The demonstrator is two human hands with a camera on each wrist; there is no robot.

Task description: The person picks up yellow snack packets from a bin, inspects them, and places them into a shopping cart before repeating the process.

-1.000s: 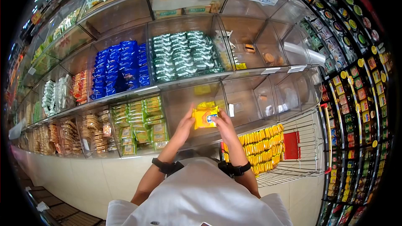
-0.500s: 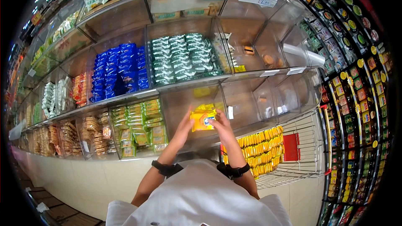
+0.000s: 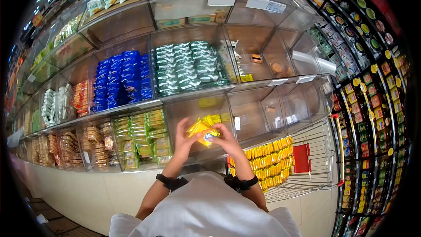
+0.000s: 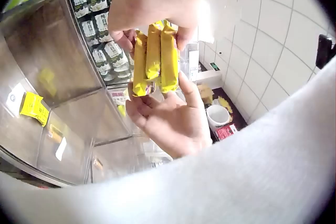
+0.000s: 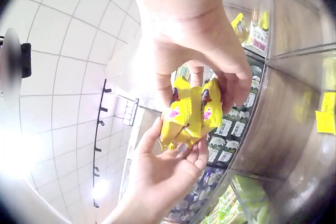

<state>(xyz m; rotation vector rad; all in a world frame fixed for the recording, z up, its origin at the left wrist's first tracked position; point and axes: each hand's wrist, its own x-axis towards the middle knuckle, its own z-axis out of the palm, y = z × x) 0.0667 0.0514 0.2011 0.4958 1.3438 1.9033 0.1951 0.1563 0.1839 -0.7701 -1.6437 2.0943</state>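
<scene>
Both hands hold a small stack of yellow packets (image 3: 202, 132) in front of a lower clear bin. The left hand (image 3: 183, 139) grips it from the left and the right hand (image 3: 226, 140) from the right. Three packets (image 4: 153, 58) lie side by side in the left wrist view, pinched between the two hands' fingers. In the right wrist view the packets (image 5: 191, 111) sit between the right hand (image 5: 197, 50) above and the left hand (image 5: 163, 176) below. Behind them in the bin lies another yellow packet (image 3: 214, 119).
A wire shopping cart (image 3: 322, 149) with rows of yellow packets (image 3: 274, 158) stands at the right. Bins hold green-and-yellow packets (image 3: 147, 138), blue packets (image 3: 115, 79) and dark green packets (image 3: 188, 66). Packed black shelves (image 3: 372, 118) rise at the far right.
The hands have moved left and slightly down with the yellow packets. The packets are now tilted and turned, and more of the yellow packet behind them shows.
</scene>
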